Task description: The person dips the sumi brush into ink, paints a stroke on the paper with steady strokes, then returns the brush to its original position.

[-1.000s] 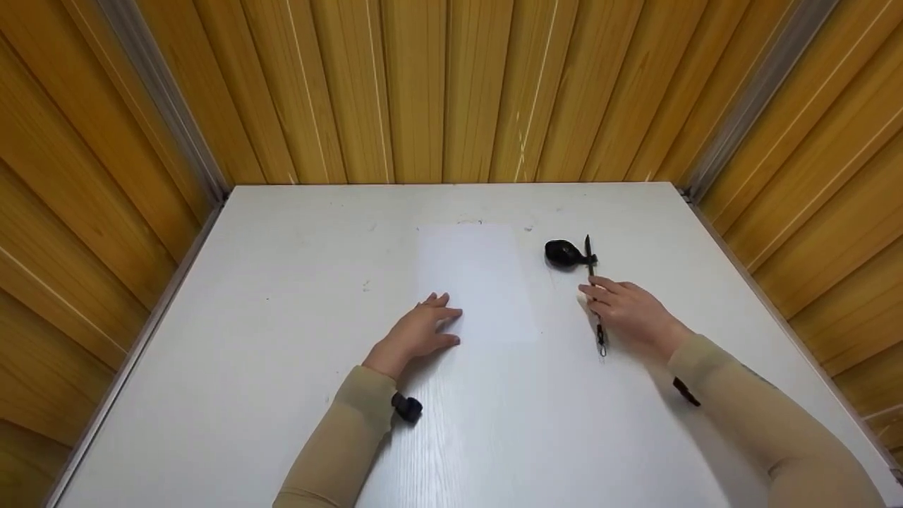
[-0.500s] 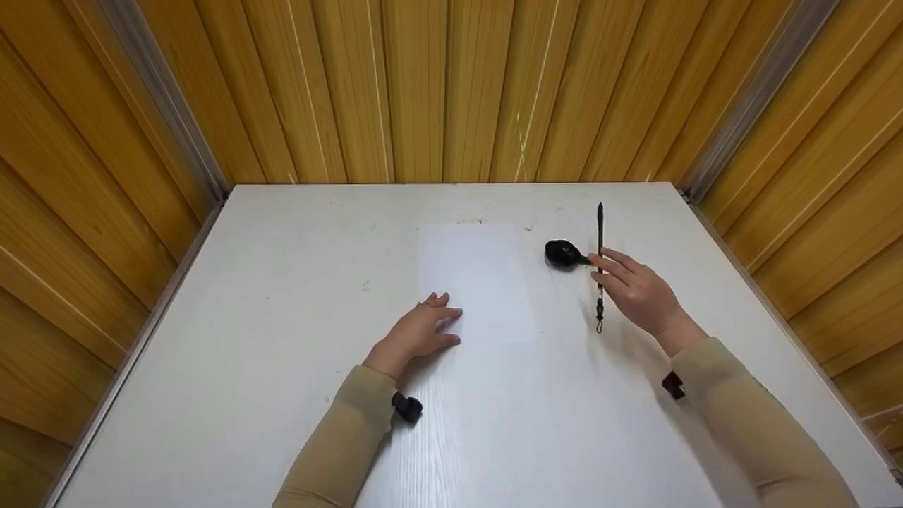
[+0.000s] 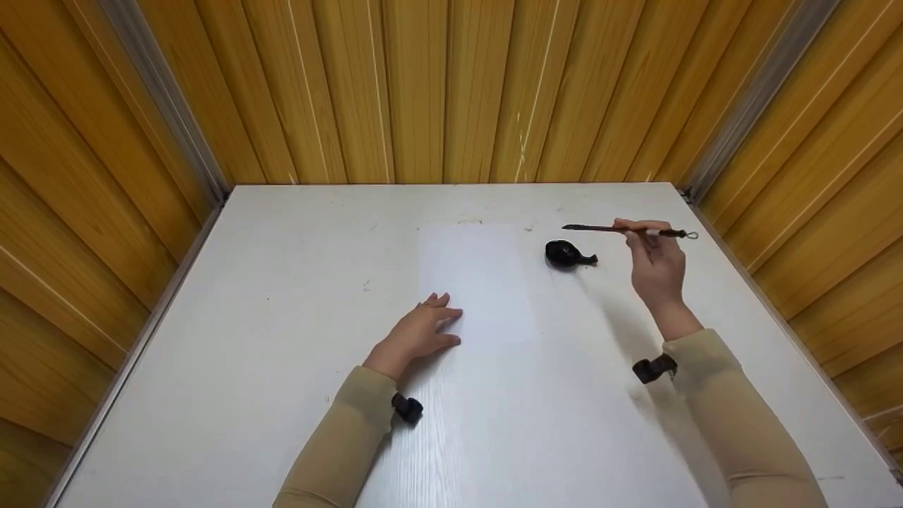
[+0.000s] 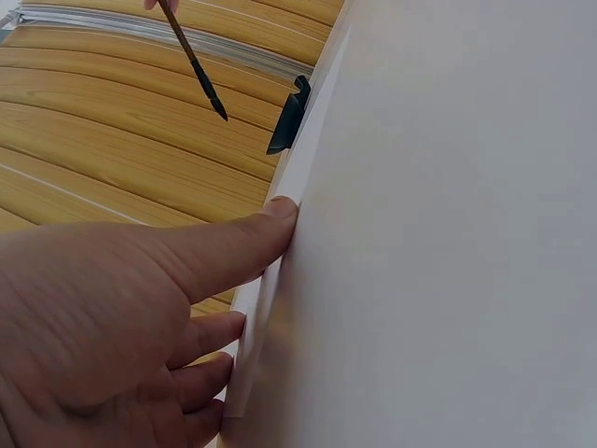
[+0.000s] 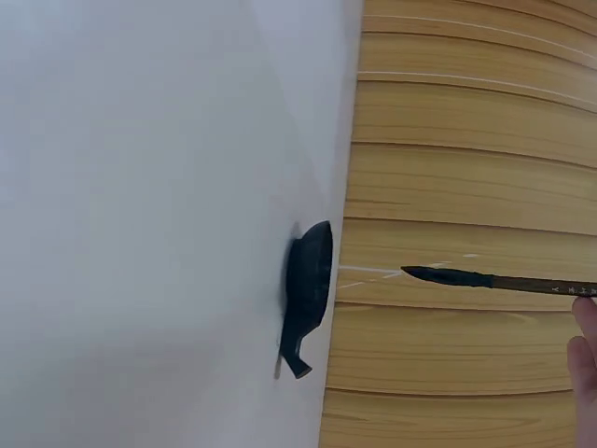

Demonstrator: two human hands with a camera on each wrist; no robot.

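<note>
Up at two o'clock, the right hand (image 3: 657, 264) pinches the brush (image 3: 624, 229) level — tip just above the ink dish (image 3: 566, 253); the left hand (image 3: 421, 331) lies flat on the paper (image 3: 480, 275).

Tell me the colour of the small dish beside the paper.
The ink dish is glossy black, seen best in the right wrist view.
</note>
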